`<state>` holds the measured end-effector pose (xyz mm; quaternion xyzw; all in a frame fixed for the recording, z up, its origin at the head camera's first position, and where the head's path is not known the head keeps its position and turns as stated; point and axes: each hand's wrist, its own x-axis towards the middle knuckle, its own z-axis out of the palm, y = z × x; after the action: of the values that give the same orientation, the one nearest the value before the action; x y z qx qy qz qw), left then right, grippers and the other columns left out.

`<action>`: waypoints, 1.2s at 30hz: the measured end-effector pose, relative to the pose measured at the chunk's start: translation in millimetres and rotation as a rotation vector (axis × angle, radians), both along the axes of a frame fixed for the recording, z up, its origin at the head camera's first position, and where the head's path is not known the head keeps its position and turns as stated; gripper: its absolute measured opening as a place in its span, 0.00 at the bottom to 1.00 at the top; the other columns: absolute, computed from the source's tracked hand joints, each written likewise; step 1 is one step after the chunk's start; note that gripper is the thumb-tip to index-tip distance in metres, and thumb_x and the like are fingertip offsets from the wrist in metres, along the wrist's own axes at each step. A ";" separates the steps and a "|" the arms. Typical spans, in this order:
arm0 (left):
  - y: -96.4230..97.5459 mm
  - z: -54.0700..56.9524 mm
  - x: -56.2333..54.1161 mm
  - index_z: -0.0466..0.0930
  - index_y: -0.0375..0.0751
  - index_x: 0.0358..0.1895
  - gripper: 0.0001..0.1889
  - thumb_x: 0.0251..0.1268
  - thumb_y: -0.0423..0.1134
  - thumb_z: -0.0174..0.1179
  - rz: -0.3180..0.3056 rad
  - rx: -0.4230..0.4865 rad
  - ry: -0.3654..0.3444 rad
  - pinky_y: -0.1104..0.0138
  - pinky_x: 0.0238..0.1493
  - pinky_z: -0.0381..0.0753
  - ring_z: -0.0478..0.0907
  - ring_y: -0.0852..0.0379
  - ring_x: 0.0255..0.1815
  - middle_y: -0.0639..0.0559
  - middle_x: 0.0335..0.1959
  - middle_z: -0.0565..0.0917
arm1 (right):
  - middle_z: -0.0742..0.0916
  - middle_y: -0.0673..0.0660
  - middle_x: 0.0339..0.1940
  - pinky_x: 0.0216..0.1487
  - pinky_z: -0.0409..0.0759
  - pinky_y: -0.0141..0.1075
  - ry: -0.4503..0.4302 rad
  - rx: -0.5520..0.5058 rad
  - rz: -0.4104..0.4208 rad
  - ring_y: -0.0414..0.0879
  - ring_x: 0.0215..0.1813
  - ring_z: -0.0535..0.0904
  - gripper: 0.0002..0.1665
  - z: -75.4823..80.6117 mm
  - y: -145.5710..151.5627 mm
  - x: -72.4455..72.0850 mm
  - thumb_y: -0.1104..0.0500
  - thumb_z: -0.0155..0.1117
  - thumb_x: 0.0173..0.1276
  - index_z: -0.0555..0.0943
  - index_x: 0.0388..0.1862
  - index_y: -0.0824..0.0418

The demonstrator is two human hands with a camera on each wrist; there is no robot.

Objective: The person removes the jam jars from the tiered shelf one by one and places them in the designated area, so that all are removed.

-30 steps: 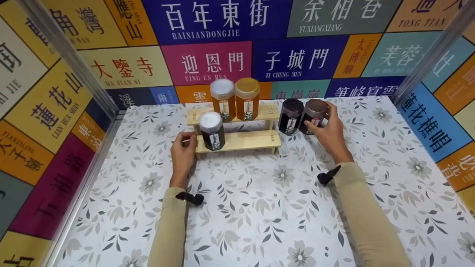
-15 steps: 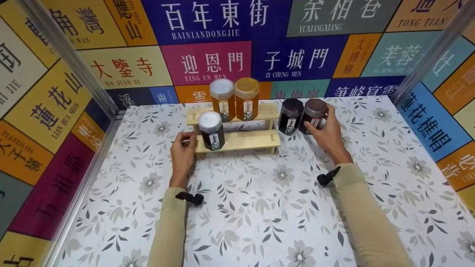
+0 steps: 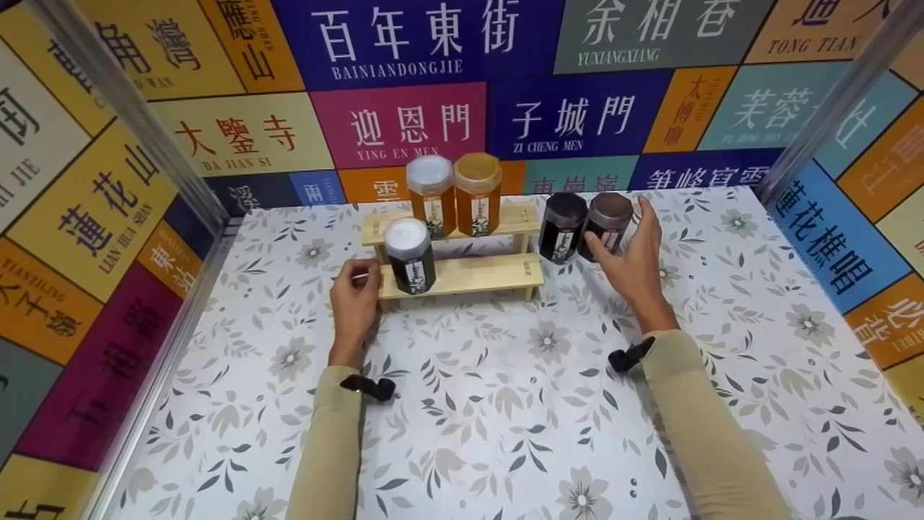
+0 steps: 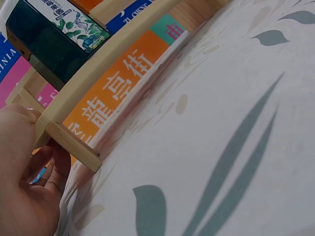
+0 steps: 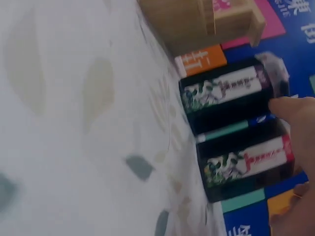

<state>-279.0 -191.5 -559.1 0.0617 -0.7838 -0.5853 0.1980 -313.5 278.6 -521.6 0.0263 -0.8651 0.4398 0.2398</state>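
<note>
A two-tier wooden stand point(image 3: 484, 273) is near the table's back. My left hand point(image 3: 355, 289) grips the left end of its lower shelf, fingers curled under the wood in the left wrist view. A dark jar with a white lid point(image 3: 410, 253) stands on that shelf beside this hand. To the stand's right, a jar with a brown lid point(image 3: 611, 209) and red-marked label point(image 5: 266, 157) stands on the table. My right hand point(image 3: 635, 263) spreads around it, thumb in front and index finger apart at the right. Another dark jar point(image 3: 563, 227) stands just left of it.
Two amber jars, one with a white lid point(image 3: 430, 177) and one with a yellow lid point(image 3: 478, 177), stand on the upper shelf. Colourful printed panels point(image 3: 404, 43) wall the back and sides. A floral cloth point(image 3: 462, 433) covers the table.
The fingers of my right hand have loosened and spread away from the brown-lidded jar. That hand has drawn slightly toward me. My left hand keeps its hold on the stand.
</note>
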 end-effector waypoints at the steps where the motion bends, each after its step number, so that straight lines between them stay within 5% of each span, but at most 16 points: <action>1: 0.0 -0.2 -0.2 0.86 0.39 0.52 0.10 0.81 0.42 0.63 0.001 -0.001 0.003 0.70 0.48 0.84 0.88 0.49 0.49 0.43 0.52 0.89 | 0.58 0.61 0.91 0.89 0.53 0.59 0.051 0.028 -0.011 0.55 0.91 0.50 0.61 1.6 -4.7 2.0 0.43 0.76 0.72 0.50 0.91 0.55; 6: 0.0 -1.3 -1.2 0.85 0.39 0.53 0.10 0.82 0.42 0.63 0.001 -0.009 0.005 0.70 0.49 0.84 0.87 0.49 0.49 0.43 0.52 0.88 | 0.67 0.63 0.86 0.90 0.54 0.53 0.248 0.107 0.034 0.56 0.88 0.59 0.50 9.9 -40.8 15.4 0.50 0.77 0.72 0.64 0.84 0.63; 11: -0.6 -1.1 -0.1 0.85 0.41 0.54 0.11 0.83 0.43 0.63 0.007 -0.024 -0.003 0.67 0.49 0.84 0.87 0.49 0.49 0.43 0.52 0.88 | 0.71 0.63 0.84 0.86 0.65 0.54 0.236 0.072 0.219 0.54 0.85 0.65 0.42 13.9 -87.6 33.4 0.56 0.74 0.74 0.68 0.81 0.61; 17: 0.0 -1.1 -0.4 0.85 0.40 0.54 0.11 0.82 0.43 0.63 -0.002 -0.019 0.002 0.67 0.50 0.84 0.88 0.49 0.48 0.43 0.52 0.89 | 0.79 0.62 0.73 0.68 0.84 0.55 0.257 -0.011 0.418 0.54 0.73 0.78 0.37 10.0 -130.9 44.3 0.63 0.73 0.74 0.71 0.79 0.62; 25: -2.0 -1.9 -0.8 0.86 0.40 0.53 0.11 0.82 0.43 0.64 -0.004 -0.005 0.012 0.72 0.47 0.83 0.88 0.48 0.49 0.43 0.52 0.89 | 0.81 0.57 0.71 0.62 0.89 0.46 0.164 -0.106 0.536 0.64 0.63 0.86 0.37 7.6 -177.1 50.8 0.54 0.72 0.77 0.71 0.79 0.62; 36: -0.4 -2.0 -1.4 0.86 0.40 0.53 0.10 0.81 0.42 0.64 0.002 0.004 0.004 0.72 0.45 0.83 0.88 0.50 0.48 0.43 0.52 0.89 | 0.77 0.64 0.77 0.69 0.85 0.54 0.056 -0.269 0.602 0.71 0.68 0.82 0.50 1.6 -227.9 47.6 0.55 0.81 0.70 0.65 0.83 0.62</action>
<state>-280.4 -191.8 -561.0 0.0618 -0.7823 -0.5866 0.2001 -266.0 50.8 -520.0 0.2610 -0.7457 0.6003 0.1242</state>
